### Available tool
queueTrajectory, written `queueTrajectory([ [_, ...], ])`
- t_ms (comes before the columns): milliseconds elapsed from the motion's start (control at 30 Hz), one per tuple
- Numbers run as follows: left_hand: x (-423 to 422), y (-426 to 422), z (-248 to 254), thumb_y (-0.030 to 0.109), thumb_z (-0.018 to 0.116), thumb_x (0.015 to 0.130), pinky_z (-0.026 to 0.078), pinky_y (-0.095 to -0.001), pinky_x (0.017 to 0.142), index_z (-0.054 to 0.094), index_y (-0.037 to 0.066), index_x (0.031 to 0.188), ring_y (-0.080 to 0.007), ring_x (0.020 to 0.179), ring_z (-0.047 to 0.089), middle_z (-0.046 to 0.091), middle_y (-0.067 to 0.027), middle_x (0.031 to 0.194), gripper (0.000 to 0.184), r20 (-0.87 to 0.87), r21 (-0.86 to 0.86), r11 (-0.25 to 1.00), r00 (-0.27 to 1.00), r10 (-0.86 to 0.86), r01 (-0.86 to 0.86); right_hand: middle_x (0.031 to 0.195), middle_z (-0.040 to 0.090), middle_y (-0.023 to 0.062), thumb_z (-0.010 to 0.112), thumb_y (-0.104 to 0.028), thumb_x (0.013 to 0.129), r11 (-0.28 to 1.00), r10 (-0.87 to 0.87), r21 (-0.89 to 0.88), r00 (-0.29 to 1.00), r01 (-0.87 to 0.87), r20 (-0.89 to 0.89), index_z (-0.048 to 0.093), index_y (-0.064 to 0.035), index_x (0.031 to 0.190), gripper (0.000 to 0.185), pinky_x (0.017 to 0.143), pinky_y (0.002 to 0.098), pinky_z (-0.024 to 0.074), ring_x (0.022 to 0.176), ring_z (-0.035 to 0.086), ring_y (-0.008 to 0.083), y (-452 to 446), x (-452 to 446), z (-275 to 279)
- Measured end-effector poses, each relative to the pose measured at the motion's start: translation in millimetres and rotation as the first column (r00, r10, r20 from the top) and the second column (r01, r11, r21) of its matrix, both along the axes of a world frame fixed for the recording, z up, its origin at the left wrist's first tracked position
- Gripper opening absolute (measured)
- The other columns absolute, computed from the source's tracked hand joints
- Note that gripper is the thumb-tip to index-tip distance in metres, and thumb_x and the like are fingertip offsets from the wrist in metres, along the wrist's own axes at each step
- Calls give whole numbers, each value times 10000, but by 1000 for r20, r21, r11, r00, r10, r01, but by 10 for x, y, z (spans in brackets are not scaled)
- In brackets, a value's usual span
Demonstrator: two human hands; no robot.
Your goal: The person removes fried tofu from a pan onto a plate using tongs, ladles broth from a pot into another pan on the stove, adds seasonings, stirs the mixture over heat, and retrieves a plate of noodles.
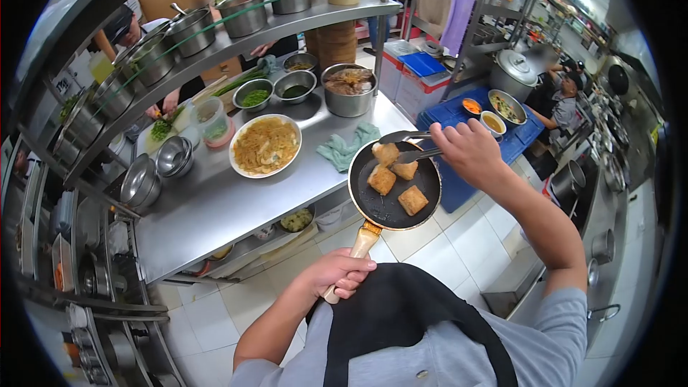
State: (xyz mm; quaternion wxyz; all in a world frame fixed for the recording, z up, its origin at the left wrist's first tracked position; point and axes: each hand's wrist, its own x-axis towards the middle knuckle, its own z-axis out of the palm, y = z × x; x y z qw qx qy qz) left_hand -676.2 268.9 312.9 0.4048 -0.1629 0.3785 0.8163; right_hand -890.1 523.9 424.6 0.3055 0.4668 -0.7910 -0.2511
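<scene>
My left hand (340,274) is closed round the pale handle of a black frying pan (390,215), held in front of my apron. Several browned, square fried pieces, perhaps tofu, are in the pan; one fried piece (413,201) lies at its near right. Metal tongs (423,152) are gripped in my right hand (466,150), above the pan's far right rim. Their tips reach over the far pieces, and one tilted piece (385,153) is at or between them; a firm hold cannot be made out.
A steel table (215,215) carries a plate of noodles (266,145), a green cloth (349,146), a pot (349,93) and several bowls. An overhead shelf (215,46) holds metal pots. Blue lids at right (448,118) bear bowls. Co-workers stand behind the shelf and at far right.
</scene>
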Motion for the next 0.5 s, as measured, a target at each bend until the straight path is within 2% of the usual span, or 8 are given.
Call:
queueTrajectory([
  [100,25,-36,-61,136,580,983,268,-194,310,504,94,890,-3,377,335,400,51,606,127,-14,57,998,999,29,-28,871,554,1,698,-250,780,999,-36,4,999,36,-19,527,-61,1244,529,713,317,404,796,553,155,-59,5,5],
  [267,136,-103,-86,153,579,985,267,-196,310,477,100,867,-3,372,332,391,56,591,165,-38,96,993,997,69,-65,829,534,7,698,-236,756,997,69,-39,998,-69,7,531,-50,1255,558,720,330,412,792,551,164,-273,34,93],
  [333,183,-138,-86,157,583,983,268,-198,310,474,101,869,-6,371,331,387,58,587,167,-42,100,989,993,113,-108,779,559,8,588,-122,774,982,155,-108,987,-158,-34,597,-53,1140,372,659,327,415,707,564,179,-399,7,106],
  [500,393,-310,-50,150,587,981,269,-202,309,477,104,876,-14,371,324,386,55,591,159,-90,109,958,957,275,-265,826,565,4,569,-117,794,957,267,-93,961,-273,-70,560,-52,1176,387,690,332,427,731,567,177,-924,-53,99],
])
